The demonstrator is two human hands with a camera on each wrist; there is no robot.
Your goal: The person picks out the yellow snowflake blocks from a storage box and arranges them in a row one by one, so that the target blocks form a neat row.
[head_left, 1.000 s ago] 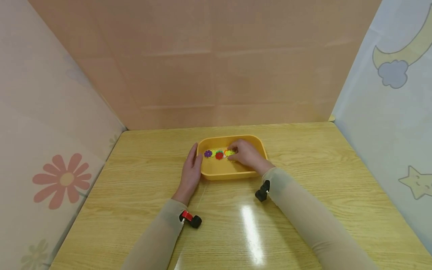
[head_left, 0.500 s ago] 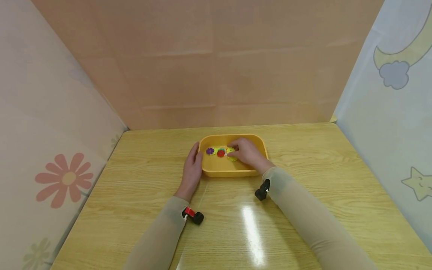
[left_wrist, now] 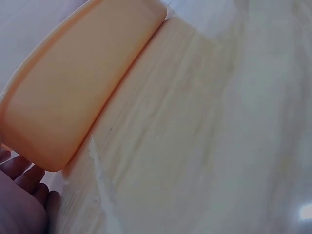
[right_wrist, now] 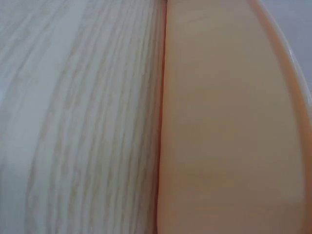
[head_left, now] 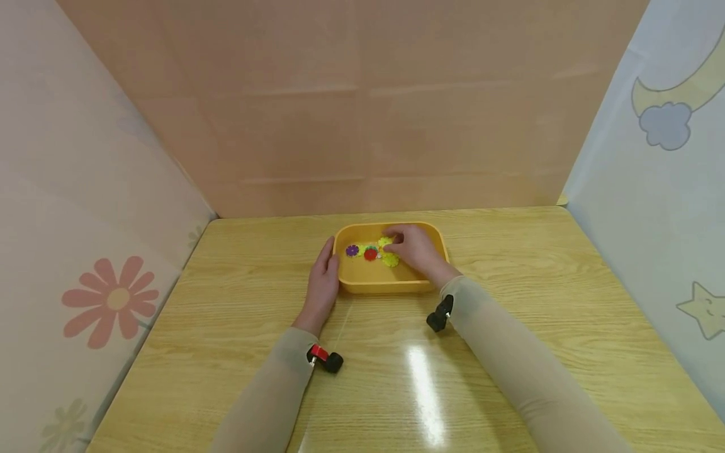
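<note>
A yellow-orange plastic tray sits on the table, with several small notched plastic discs in it. A purple disc lies at the left, a red disc in the middle, and a lower yellow disc right of the red one. My right hand reaches in over the tray's right side and pinches an upper yellow disc between thumb and fingers. My left hand rests along the tray's left outer wall, its fingers fairly straight. In the left wrist view, left fingers lie by the tray's corner.
The wood-grain table spreads around the tray. A brown sheet stands behind it, and printed side walls close in left and right. Only the tray's side and tabletop show in the right wrist view.
My right hand has shifted slightly up and away inside the tray, with the upper yellow disc between its fingers. More of the lower yellow disc shows. The left hand stays against the tray.
</note>
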